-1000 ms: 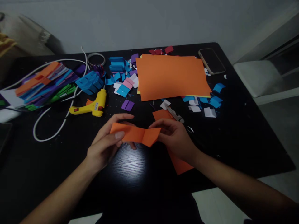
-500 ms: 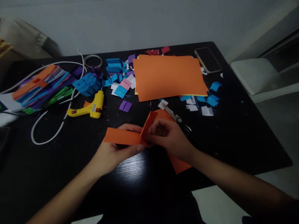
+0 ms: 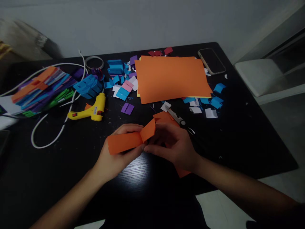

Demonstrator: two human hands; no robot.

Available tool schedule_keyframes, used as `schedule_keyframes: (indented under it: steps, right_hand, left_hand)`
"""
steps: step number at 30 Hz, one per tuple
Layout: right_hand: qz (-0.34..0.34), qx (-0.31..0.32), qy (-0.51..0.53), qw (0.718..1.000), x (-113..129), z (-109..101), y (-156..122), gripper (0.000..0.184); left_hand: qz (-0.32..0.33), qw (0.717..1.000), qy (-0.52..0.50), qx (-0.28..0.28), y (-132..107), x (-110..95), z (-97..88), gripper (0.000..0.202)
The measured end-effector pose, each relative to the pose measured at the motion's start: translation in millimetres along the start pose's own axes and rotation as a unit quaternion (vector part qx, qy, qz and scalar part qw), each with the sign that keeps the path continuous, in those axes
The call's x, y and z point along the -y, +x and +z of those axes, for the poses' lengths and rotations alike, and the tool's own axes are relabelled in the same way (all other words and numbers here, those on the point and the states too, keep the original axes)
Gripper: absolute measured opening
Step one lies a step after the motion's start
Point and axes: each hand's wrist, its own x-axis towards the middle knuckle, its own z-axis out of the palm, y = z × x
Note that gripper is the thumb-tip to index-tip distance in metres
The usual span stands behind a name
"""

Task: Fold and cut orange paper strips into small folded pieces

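Note:
A folded orange paper strip is held between both hands above the near middle of the black table. My left hand grips its left part from below, thumb along the lower edge. My right hand pinches the strip's right end, which is bent upward at a crease. Under my right hand lies another orange paper piece, partly hidden. Scissors lie just beyond my right hand.
A stack of orange sheets lies at the back middle, a phone to its right. A yellow glue gun with white cable lies left. Folded blue, purple and white paper bits are scattered around; a coloured pile sits far left.
The strip was stretched flat between my hands a second ago. My right hand has folded its right end up and over toward the left, and both hands have drawn closer together.

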Motion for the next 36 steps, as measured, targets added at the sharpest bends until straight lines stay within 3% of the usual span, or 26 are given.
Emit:
schedule_keyframes:
  steps: [6,18,32,36]
  right_hand:
    - [-0.020,-0.001,-0.004,1.000,-7.3,-0.2,-1.1,0.041]
    - [-0.039,0.027,-0.031,0.998,-5.7,-0.9,-1.7,0.030]
    - [-0.009,0.008,-0.017,1.000,-4.8,0.2,-0.9,0.035]
    - [-0.011,0.016,-0.023,1.000,-3.6,-0.9,0.9,0.034]
  left_hand:
    - [0.083,0.991,0.108,0.001,-7.6,7.8,-0.1,0.041]
    - [0.108,0.987,0.120,0.007,-7.3,6.3,3.0,0.032]
    - [0.090,0.989,0.114,0.011,-8.2,5.1,3.4,0.032]
    - [0.042,0.997,0.067,0.016,-7.1,3.4,4.9,0.031]
